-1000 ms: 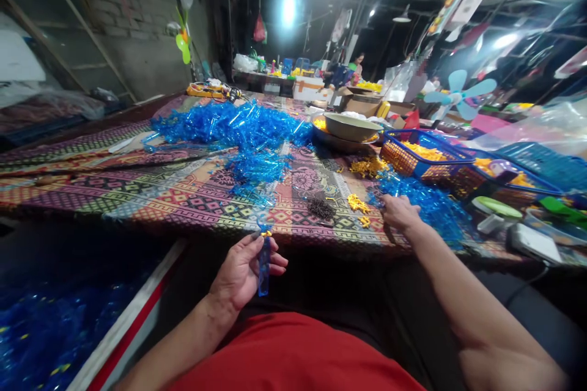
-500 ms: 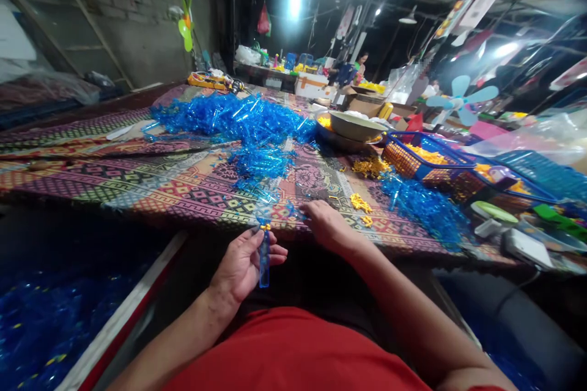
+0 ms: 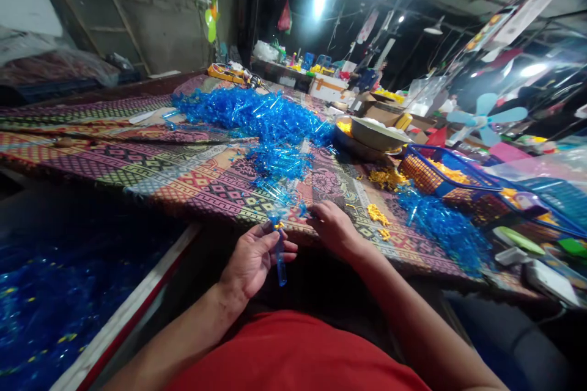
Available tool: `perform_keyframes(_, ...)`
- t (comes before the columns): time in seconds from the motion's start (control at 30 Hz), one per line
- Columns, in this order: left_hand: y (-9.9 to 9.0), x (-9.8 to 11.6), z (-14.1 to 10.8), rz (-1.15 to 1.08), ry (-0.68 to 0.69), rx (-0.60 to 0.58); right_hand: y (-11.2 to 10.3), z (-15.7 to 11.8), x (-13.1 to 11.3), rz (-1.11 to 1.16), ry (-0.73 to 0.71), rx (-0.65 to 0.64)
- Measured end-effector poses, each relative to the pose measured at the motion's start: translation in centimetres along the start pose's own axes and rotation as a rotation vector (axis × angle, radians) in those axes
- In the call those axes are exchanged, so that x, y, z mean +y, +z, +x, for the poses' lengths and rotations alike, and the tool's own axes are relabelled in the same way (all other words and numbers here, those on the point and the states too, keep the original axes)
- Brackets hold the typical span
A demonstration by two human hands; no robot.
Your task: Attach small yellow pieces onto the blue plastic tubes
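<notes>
Our left hand [image 3: 251, 258] pinches a blue strip [image 3: 281, 266] near its yellow bit [image 3: 278, 226], just off the cloth [image 3: 197, 180]; we do best holding it steady. Whether our right hand [image 3: 338, 231] grips the small blue piece [image 3: 302, 209] we cannot tell.

No words or numbers can be read anywhere. Any print on the hanging strip [image 3: 534, 7] at upper right is too blurred to make out, and on the box [image 3: 328, 87] farther back, too small.
</notes>
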State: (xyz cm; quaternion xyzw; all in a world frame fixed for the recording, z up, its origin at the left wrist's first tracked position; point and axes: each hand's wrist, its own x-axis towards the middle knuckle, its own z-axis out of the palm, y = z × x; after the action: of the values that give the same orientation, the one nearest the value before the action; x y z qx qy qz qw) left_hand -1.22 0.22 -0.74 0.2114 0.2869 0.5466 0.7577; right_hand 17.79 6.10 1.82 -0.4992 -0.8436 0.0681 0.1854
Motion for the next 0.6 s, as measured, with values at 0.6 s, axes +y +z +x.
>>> perform_keyframes(0.6, 2.9, -0.7, -0.9, 0.272, 0.165, -0.024, 0.8, -2.8, -4.2, 1.519, 0.377, 0.027)
